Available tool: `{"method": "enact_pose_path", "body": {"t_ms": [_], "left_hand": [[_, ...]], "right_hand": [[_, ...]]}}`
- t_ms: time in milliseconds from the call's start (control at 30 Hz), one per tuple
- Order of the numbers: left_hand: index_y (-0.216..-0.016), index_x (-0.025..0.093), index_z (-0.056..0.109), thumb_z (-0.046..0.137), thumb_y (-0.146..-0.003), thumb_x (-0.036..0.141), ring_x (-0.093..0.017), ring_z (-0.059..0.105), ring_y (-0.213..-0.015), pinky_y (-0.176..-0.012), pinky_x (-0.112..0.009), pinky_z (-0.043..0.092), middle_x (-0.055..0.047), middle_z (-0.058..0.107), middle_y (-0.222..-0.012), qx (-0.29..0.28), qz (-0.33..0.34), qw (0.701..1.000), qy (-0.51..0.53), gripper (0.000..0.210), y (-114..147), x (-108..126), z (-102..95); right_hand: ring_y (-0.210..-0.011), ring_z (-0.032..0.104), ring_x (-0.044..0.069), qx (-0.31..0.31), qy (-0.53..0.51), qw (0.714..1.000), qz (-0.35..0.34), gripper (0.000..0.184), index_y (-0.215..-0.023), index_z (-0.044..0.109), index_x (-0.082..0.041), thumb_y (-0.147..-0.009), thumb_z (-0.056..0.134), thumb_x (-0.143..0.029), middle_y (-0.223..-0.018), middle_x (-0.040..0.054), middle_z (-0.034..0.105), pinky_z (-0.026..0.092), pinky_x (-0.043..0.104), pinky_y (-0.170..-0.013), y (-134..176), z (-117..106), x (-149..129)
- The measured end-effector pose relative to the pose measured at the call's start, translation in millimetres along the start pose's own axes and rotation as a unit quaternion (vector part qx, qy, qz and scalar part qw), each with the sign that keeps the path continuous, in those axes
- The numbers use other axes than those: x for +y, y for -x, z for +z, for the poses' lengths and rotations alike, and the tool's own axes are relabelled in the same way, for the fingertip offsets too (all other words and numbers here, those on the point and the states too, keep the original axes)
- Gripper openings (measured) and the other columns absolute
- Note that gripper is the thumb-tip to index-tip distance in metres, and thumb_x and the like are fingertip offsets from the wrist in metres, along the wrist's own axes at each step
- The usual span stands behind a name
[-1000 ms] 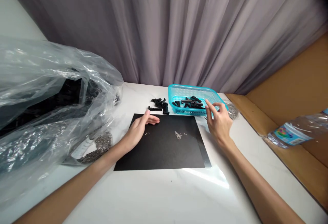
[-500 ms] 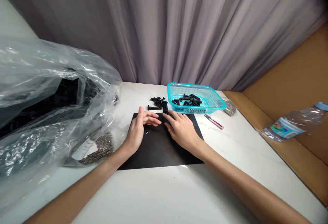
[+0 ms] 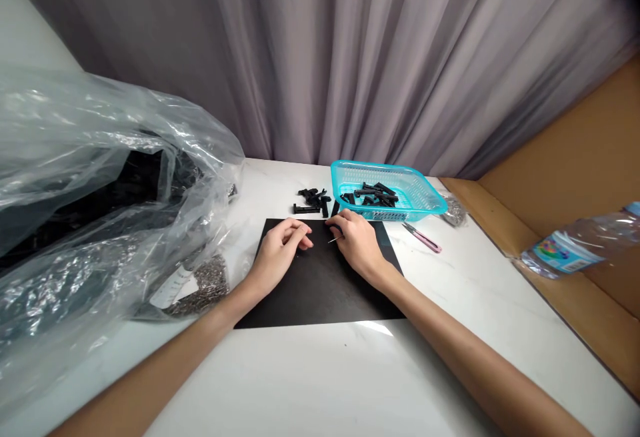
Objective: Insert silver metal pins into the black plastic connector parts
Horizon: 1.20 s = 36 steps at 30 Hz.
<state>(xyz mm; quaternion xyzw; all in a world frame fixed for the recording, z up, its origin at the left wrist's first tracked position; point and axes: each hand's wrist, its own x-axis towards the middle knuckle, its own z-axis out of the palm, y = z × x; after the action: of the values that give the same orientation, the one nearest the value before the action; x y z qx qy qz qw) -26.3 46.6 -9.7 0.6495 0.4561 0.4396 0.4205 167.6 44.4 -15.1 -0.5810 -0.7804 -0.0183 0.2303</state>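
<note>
My left hand point(image 3: 281, 250) is over the left part of a black mat point(image 3: 320, 290). Its thumb and fingers are pinched together; anything between them is too small to make out. Toward the mat's far right side, my right hand point(image 3: 357, 244) has its fingers curled. A thin metal pin point(image 3: 333, 240) sticks out from under them. Just beyond those fingertips stands a small black plastic part point(image 3: 335, 209), which they may touch. Several more black plastic parts point(image 3: 311, 201) lie in a loose pile past the mat's far edge.
A blue basket point(image 3: 417, 207) holding black parts stands behind my right hand. Pink-handled snips point(image 3: 423, 238) and a small bag of metal pieces point(image 3: 454, 212) lie to the right. A large clear plastic bag point(image 3: 125, 224), another bag of metal bits point(image 3: 207, 284) and a bottle point(image 3: 565, 250) flank the mat.
My left fingers have closed from spread to a pinch. My right fingers have curled in, and the pin now shows under them. One black part now stands apart from the pile, near the right hand.
</note>
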Motion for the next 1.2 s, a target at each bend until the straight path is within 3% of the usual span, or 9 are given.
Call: {"method": "enact_pose_path", "body": {"t_ms": [133, 367, 567, 767, 933, 1067, 1200], "left_hand": [[-0.091, 0.019, 0.065, 0.059, -0.09, 0.048, -0.02, 0.068, -0.076, -0.078, -0.035, 0.054, -0.003, 0.071, -0.077, -0.005, 0.004, 1.0, -0.016, 0.029, -2, -4, -2.5], [-0.089, 0.02, 0.064, 0.057, -0.091, 0.049, -0.021, 0.069, -0.077, -0.08, -0.036, 0.055, -0.004, 0.072, -0.08, -0.01, 0.009, 0.999, -0.052, 0.03, -3, -7, -2.3], [-0.112, 0.022, 0.068, 0.064, -0.089, 0.052, -0.025, 0.064, -0.099, -0.089, -0.04, 0.051, -0.008, 0.073, -0.102, 0.035, 0.014, 0.992, -0.119, 0.038, -3, -13, -3.5], [-0.084, 0.021, 0.074, 0.06, -0.089, 0.053, -0.023, 0.064, -0.089, -0.084, -0.035, 0.05, -0.004, 0.074, -0.09, -0.033, 0.034, 0.993, -0.111, 0.035, -12, -8, -11.3], [-0.091, 0.02, 0.073, 0.059, -0.09, 0.053, -0.022, 0.066, -0.087, -0.08, -0.033, 0.051, -0.003, 0.075, -0.089, -0.047, 0.022, 0.994, -0.095, 0.036, -13, -7, -15.4], [-0.091, 0.02, 0.072, 0.059, -0.09, 0.056, -0.025, 0.067, -0.093, -0.087, -0.035, 0.051, -0.005, 0.076, -0.095, -0.038, 0.015, 0.993, -0.107, 0.039, -13, -12, -16.7], [-0.09, 0.02, 0.069, 0.051, -0.093, 0.057, -0.027, 0.067, -0.096, -0.093, -0.04, 0.049, -0.007, 0.075, -0.096, -0.022, 0.009, 0.992, -0.123, 0.042, -16, -19, -16.0]], "right_hand": [[-0.097, 0.068, 0.023, -0.005, 0.008, 1.0, 0.008, 0.027, -0.118, 0.07, -0.02, -0.101, 0.052, -0.012, -0.112, 0.0081, 0.07, 0.049, 0.033, -0.081, 1, 0, -2], [-0.103, 0.065, 0.025, -0.013, 0.04, 0.999, -0.033, 0.028, -0.124, 0.067, -0.019, -0.103, 0.049, -0.015, -0.118, 0.0124, 0.065, 0.05, 0.034, -0.085, 5, 0, -1], [-0.098, 0.064, 0.023, -0.052, -0.001, 0.991, -0.126, 0.027, -0.121, 0.066, -0.021, -0.103, 0.049, -0.011, -0.111, 0.0093, 0.066, 0.051, 0.034, -0.087, 9, -8, -17], [-0.098, 0.065, 0.021, -0.072, -0.054, 0.984, -0.152, 0.025, -0.126, 0.061, -0.019, -0.104, 0.048, -0.014, -0.115, 0.0091, 0.067, 0.052, 0.034, -0.087, 14, -13, -27], [-0.102, 0.064, 0.023, -0.062, -0.035, 0.984, -0.163, 0.031, -0.133, 0.06, -0.021, -0.105, 0.048, -0.018, -0.123, 0.0107, 0.065, 0.053, 0.039, -0.093, 20, -18, -31], [-0.109, 0.062, 0.024, -0.081, -0.037, 0.978, -0.187, 0.039, -0.143, 0.059, -0.026, -0.105, 0.05, -0.022, -0.132, 0.0125, 0.058, 0.054, 0.041, -0.096, 25, -19, -36], [-0.114, 0.059, 0.026, -0.105, -0.02, 0.971, -0.214, 0.04, -0.144, 0.06, -0.023, -0.106, 0.048, -0.023, -0.136, 0.0153, 0.056, 0.053, 0.044, -0.098, 28, -16, -37]]}}
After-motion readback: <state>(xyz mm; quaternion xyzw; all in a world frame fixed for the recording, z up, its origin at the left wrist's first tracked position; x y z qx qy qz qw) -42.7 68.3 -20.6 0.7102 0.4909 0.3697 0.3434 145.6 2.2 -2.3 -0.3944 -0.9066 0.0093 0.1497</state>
